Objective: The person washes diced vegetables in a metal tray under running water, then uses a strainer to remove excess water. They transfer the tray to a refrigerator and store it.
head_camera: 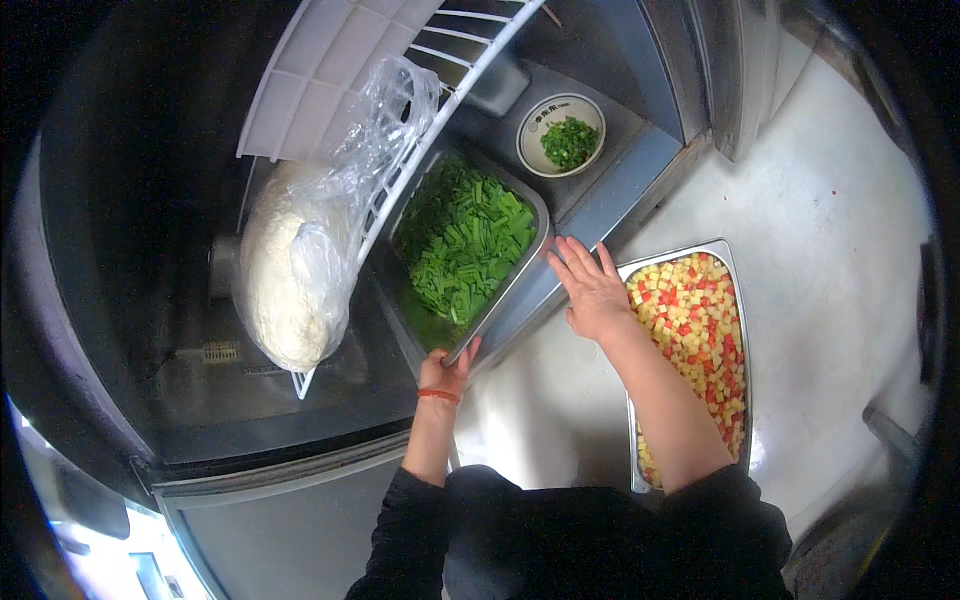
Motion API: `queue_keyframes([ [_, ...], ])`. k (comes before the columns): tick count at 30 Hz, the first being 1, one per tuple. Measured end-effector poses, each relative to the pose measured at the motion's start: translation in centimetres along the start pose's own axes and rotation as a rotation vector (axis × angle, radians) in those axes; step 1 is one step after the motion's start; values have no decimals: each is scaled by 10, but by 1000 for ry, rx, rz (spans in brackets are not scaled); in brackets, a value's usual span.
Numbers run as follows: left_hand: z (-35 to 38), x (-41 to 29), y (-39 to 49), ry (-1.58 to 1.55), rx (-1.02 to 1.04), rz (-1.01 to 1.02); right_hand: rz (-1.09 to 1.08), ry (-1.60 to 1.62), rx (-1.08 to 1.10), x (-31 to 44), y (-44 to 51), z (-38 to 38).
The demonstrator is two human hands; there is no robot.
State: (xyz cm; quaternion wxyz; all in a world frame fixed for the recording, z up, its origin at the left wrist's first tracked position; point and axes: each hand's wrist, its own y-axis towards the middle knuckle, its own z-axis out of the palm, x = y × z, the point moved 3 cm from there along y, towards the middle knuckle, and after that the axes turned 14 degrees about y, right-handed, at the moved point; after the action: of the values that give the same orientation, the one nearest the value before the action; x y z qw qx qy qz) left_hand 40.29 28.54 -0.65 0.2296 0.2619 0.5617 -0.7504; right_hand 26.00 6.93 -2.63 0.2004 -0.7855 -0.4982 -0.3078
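A deep metal food pan (501, 294) of chopped leafy greens (472, 247) rests on the floor of an open refrigerator, partly beneath a white wire shelf. My left hand (441, 373), with a red band at the wrist, grips the pan's near corner, thumb at the rim. Fingers apart and palm down, my right hand (589, 289) is at the pan's right side; whether its fingertips touch the metal I cannot tell. Below my right forearm, a second metal pan (739, 300) holds diced yellow and red pieces (694, 330) and is partly covered by the arm.
A printed bowl (527, 142) of chopped green onion (570, 142) stands behind the greens. On the wire shelf (457, 97), a clear plastic bag (300, 262) with a pale mass overhangs the front. The refrigerator's sill (622, 187) runs along the opening, and an open door (285, 525) is at lower left.
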Motion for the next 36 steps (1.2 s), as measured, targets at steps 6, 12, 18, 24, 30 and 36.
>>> queue_keyframes([
  [6, 3, -2, -23, -156, -8, 22, -4, -26, -17, -1, 1, 1],
  [12, -4, -8, -53, -114, 134, 98, -2, -4, -7, 0, 1, 0],
  [18, 2, -13, -78, -103, 164, 201, -10, -30, -13, 0, 1, 0],
  [24, 55, -30, -70, -99, 281, 182, -39, -30, -56, 1, 0, 0],
  [30, 132, -52, -37, -90, 432, 96, -1, -61, 37, 1, -1, 0],
  [36, 192, -89, 2, -113, 437, 249, -47, 4, -30, 1, -1, -1],
])
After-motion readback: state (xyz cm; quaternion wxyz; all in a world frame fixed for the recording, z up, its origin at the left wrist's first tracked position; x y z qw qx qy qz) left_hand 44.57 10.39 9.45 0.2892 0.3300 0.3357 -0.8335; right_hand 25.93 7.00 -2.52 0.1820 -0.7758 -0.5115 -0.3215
